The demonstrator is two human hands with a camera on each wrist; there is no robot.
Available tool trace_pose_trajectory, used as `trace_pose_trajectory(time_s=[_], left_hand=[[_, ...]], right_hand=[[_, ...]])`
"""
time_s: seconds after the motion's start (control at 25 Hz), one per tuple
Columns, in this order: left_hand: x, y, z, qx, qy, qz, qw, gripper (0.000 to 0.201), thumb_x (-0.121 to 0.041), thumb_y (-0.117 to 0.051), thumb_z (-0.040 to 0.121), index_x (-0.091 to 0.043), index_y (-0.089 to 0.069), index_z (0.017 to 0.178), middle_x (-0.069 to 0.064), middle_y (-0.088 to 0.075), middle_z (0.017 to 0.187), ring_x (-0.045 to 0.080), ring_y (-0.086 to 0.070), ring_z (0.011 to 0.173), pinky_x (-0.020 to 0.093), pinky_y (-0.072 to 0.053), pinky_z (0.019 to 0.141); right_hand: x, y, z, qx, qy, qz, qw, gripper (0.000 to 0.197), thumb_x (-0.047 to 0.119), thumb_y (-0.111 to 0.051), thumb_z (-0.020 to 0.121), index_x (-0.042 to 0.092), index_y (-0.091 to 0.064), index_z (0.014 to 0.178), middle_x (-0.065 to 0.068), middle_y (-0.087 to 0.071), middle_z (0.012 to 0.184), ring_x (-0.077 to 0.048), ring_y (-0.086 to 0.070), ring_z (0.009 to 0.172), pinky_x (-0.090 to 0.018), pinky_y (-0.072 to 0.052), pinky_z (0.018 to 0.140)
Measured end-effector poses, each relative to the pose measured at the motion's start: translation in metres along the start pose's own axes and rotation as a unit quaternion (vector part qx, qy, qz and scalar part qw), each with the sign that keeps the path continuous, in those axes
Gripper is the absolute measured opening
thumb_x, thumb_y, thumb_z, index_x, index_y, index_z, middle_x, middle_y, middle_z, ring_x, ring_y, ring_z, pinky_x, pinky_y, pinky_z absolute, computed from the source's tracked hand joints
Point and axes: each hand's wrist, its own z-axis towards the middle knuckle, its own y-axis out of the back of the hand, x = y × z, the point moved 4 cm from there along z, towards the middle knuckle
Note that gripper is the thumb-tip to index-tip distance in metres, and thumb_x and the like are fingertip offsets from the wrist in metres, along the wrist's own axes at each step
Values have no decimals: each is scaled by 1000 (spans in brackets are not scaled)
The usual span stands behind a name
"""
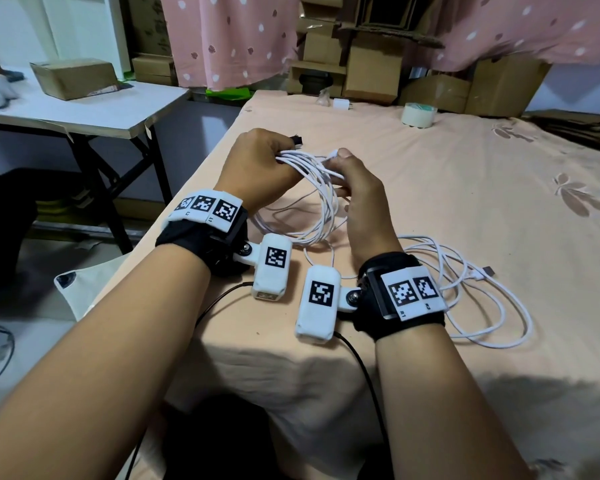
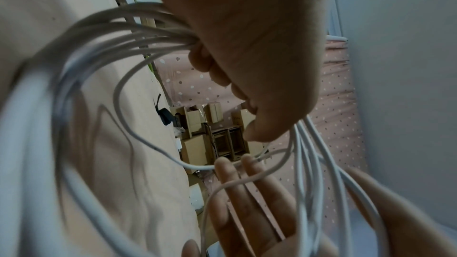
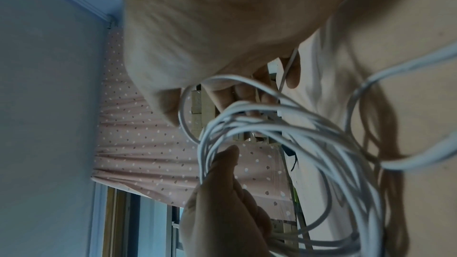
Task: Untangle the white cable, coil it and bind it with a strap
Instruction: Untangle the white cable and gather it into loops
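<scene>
The white cable (image 1: 321, 202) is gathered into several loops that hang above the peach tablecloth. My left hand (image 1: 279, 157) grips the top of the coil in a fist; the left wrist view shows the loops (image 2: 118, 46) running out of the curled fingers (image 2: 215, 77). My right hand (image 1: 340, 164) faces it and pinches the cable's end section between thumb and fingers, with the other fingers (image 2: 247, 183) spread behind the loops. A small black strap (image 1: 297, 140) lies on the cloth just beyond the left hand, partly hidden by it.
A second white cable (image 1: 465, 289) with a USB plug (image 1: 487, 271) lies loose on the table to the right. A tape roll (image 1: 419, 114) and a white charger (image 1: 342, 105) sit at the far edge. Cardboard boxes (image 1: 371, 74) stand behind; a side table (image 1: 84, 112) is to the left.
</scene>
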Motion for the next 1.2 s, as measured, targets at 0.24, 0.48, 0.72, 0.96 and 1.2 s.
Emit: trace_pose_trajectory(time_s=[0.24, 0.48, 0.72, 0.96, 1.2], left_hand=[[-2, -3, 0, 35, -7, 13, 999, 39, -26, -64, 77, -9, -41, 50, 19, -33, 56, 17, -21, 60, 33, -21, 52], [-7, -5, -3, 85, -13, 34, 996, 36, -22, -64, 78, -10, -44, 50, 16, -37, 54, 18, -26, 56, 33, -24, 52], [-3, -7, -3, 85, -15, 37, 996, 32, -26, -63, 77, -6, -51, 54, 16, -43, 55, 17, -30, 56, 34, -27, 51], [-3, -6, -1, 79, -27, 26, 996, 16, -22, -73, 77, -13, -60, 73, 0, -56, 65, 10, -43, 58, 29, -35, 57], [-6, -4, -3, 40, -67, -12, 997, 89, -23, -77, 75, -29, -31, 151, 3, -38, 128, -19, -49, 84, 7, -42, 69]], right_hand=[[1, -3, -2, 25, 40, -23, 999, 47, 50, -66, 78, 22, -72, 115, 1, -74, 112, -18, -68, 108, -47, -52, 102], [5, 4, -1, -44, 100, -29, 994, 15, 38, -71, 76, 24, -72, 80, 3, -74, 85, -24, -69, 89, -51, -56, 90], [2, 1, 2, -15, 91, -31, 995, 12, 34, -72, 76, 27, -76, 84, 3, -77, 92, -28, -70, 98, -50, -56, 95], [1, -3, 2, 16, 77, -28, 996, 31, 18, -61, 78, 24, -75, 105, 1, -76, 109, -22, -68, 110, -48, -53, 102], [-4, -5, 3, 51, 28, -25, 998, 32, 9, -58, 90, 14, -75, 117, 1, -77, 113, -18, -69, 113, -45, -50, 107]])
